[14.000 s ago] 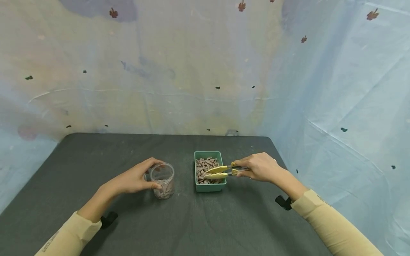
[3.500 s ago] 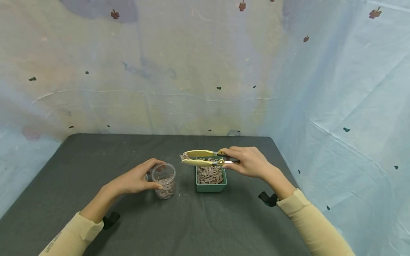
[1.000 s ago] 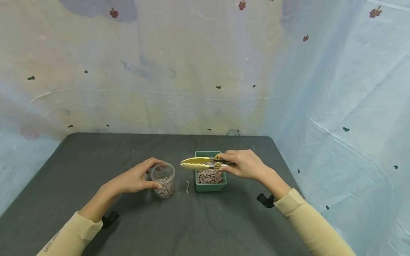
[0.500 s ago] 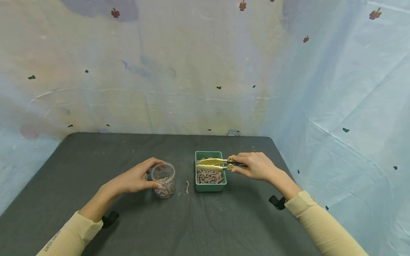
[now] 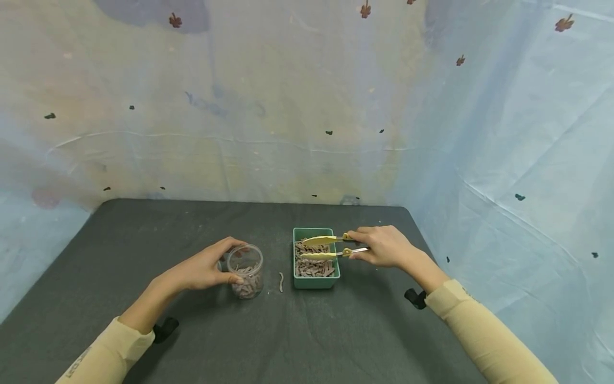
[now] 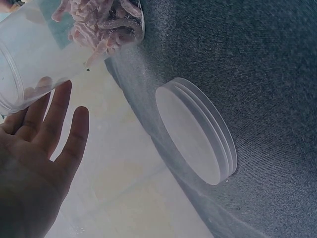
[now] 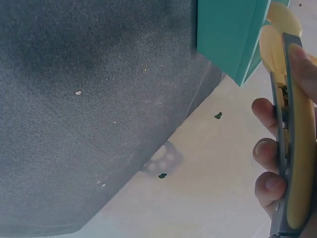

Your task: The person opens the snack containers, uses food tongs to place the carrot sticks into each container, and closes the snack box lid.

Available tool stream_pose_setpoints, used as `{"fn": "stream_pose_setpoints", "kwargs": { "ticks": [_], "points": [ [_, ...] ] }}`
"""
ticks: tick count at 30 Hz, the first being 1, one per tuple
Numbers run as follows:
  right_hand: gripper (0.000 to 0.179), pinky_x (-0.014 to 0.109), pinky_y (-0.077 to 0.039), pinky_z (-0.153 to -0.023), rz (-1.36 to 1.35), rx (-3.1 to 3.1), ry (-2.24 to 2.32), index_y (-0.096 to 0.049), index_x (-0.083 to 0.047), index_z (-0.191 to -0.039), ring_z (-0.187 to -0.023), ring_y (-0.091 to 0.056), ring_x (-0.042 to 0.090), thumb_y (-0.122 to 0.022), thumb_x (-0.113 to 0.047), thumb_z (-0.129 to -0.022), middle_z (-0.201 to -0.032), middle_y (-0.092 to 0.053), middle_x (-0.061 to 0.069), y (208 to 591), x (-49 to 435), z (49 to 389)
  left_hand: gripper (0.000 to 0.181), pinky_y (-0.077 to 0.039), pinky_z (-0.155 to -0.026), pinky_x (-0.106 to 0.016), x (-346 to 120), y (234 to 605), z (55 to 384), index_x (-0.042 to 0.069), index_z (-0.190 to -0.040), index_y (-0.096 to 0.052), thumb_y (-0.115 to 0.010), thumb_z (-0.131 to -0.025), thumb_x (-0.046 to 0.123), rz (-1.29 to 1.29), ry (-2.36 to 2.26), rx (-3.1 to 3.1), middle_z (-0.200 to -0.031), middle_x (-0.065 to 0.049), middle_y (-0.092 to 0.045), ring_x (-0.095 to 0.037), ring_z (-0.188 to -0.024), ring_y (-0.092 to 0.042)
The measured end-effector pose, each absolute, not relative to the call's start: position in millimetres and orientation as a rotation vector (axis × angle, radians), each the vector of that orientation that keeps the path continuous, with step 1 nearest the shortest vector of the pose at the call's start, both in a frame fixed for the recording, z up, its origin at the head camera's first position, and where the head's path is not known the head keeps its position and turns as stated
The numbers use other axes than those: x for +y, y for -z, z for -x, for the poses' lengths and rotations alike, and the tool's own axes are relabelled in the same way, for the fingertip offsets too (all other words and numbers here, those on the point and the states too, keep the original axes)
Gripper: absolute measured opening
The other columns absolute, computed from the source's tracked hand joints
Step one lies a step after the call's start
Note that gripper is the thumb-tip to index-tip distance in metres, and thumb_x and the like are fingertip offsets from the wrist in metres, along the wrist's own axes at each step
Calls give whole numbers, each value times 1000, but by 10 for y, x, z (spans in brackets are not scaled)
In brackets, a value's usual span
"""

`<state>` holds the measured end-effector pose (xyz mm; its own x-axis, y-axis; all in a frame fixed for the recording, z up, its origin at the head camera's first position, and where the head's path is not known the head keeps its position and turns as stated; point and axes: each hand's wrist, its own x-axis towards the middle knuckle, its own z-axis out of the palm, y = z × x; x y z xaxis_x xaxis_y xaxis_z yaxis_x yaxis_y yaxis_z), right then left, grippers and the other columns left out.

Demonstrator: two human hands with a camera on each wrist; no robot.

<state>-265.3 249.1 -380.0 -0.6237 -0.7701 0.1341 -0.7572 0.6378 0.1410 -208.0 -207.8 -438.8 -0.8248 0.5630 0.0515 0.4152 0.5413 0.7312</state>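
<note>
Now the right grip [image 5: 381, 246], clamped on tongs [image 5: 318, 256], has spread them over strips [image 5: 314, 268], apparently for gathering, the left grip [image 5: 211, 266] clasping the jar [image 5: 251, 289].

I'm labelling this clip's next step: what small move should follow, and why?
Probably lower the yellow tongs and squeeze them on some strips: the right hand holds the tongs spread over the green box, with no strip visibly pinched, while the left hand holds the open jar, which has room.
</note>
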Motion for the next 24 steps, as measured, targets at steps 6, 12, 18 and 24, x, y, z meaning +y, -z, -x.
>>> {"fn": "stream_pose_setpoints", "kwargs": {
  "ticks": [6,12,18,24],
  "points": [
    [63,28,-45,-51,-1215,-2736,175,-68,-11,-138,-65,-61,11,-80,-49,-90,-111,-71,6,3768,2446,2693,77,-45,-105,-63,-2075,4383,2072,16,-151,-44,-81,-90,46,-816,-1135,2600,-147,-12,-51,-39,-136,-51],
    [70,31,-50,-54,-1196,-2785,227,-64,-11,-142,-69,-64,13,-76,-56,-91,-120,-70,9,3753,2408,2709,77,-46,-105,-62,-2072,4382,2074,15,-151,-44,-81,-90,45,-819,-1135,2592,-147,-12,-51,-40,-137,-50],
    [79,35,-53,-60,-1172,-2900,230,-58,-10,-149,-77,-66,16,-74,-61,-90,-128,-66,11,3714,2357,2720,77,-46,-104,-61,-2075,4389,2075,16,-151,-44,-81,-90,46,-831,-1138,2594,-147,-11,-51,-42,-137,-50],
    [83,37,-55,-66,-1177,-3003,225,-54,-11,-152,-87,-68,18,-72,-64,-91,-132,-64,11,3693,2289,2753,77,-46,-104,-60,-2078,4392,2078,16,-151,-44,-81,-90,46,-835,-1145,2592,-147,-11,-51,-42,-137,-50]
  ]
}}
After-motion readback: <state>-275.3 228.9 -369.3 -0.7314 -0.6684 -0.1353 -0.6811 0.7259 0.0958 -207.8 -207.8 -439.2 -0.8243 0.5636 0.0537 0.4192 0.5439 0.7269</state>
